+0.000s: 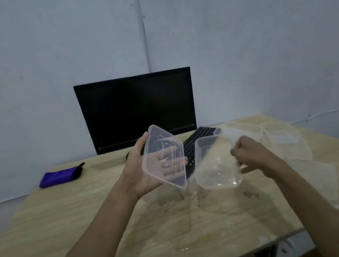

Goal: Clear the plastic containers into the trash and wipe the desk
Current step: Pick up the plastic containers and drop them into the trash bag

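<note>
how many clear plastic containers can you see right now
4 at least: one clear plastic container in the left hand, one in the right hand, two on the wooden desk's far right; more may overlap.

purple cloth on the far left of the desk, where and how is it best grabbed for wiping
Pinch the purple cloth across its middle, coming straight down from above. It lies flat and folded on the desk with open wood around it. The left hand is nearer, but it holds a clear container, and the right hand holds another; free one first.
</note>
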Demonstrator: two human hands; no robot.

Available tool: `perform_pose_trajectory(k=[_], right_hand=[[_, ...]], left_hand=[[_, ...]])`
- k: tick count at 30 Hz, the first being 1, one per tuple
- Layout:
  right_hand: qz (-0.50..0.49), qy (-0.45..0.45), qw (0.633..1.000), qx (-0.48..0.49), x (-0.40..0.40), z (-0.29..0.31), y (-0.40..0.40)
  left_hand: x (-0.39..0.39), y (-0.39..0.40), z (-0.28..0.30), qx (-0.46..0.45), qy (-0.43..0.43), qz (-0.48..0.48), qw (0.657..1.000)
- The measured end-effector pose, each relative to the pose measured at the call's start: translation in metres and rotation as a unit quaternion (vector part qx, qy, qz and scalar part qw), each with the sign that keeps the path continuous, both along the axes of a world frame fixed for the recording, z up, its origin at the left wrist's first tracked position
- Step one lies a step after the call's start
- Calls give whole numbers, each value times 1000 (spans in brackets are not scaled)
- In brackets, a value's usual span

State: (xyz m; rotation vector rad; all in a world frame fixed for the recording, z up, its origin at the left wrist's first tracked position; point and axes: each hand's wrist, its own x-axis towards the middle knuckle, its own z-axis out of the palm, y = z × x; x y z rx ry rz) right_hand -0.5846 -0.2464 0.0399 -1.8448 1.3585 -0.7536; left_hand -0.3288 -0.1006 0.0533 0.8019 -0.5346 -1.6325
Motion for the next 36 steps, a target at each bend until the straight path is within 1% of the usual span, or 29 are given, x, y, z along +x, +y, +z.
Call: perform_pose_trajectory(k=[3,5,8,11,13,15,17,18,19,20,23,25,26,28,32,36], right_hand=[[34,-55,997,28,37,-7,1],[51,-89,994,44,63,-10,5],[63,-125,988,65,95,-13,17],[81,-155,982,76,122,-14,30],[108,-184,972,100,137,-16,39],[144,-218,957,128,150,-17,49],[172,-256,938,156,159,-20,58],[183,-276,928,169,163,-21,62],[194,-296,917,187,167,-22,66],[206,-318,902,208,170,-24,70],[233,-376,860,255,182,-25,83],[238,-401,842,270,189,-25,91],[235,-408,839,272,193,-25,95],[225,-414,840,269,198,-24,100],[207,-412,853,244,203,-27,106],[198,-399,878,176,204,-30,112]], left_hand=[[14,12,-2,7,51,36,998],[25,21,-1,4,55,63,996],[42,26,-3,17,-15,134,991],[58,33,-6,21,-115,226,967],[68,41,-6,15,-188,274,943],[76,51,-6,10,-294,303,906],[81,57,-9,19,-423,330,843],[83,59,-11,21,-469,344,813],[84,61,-14,20,-491,356,795],[85,62,-16,15,-493,363,791],[85,65,-21,2,-474,366,801],[83,65,-24,-8,-469,358,807],[82,65,-25,-19,-469,352,810],[82,63,-28,-40,-462,340,818],[77,67,-30,-65,-408,319,853],[73,68,-36,-88,-418,296,854]])
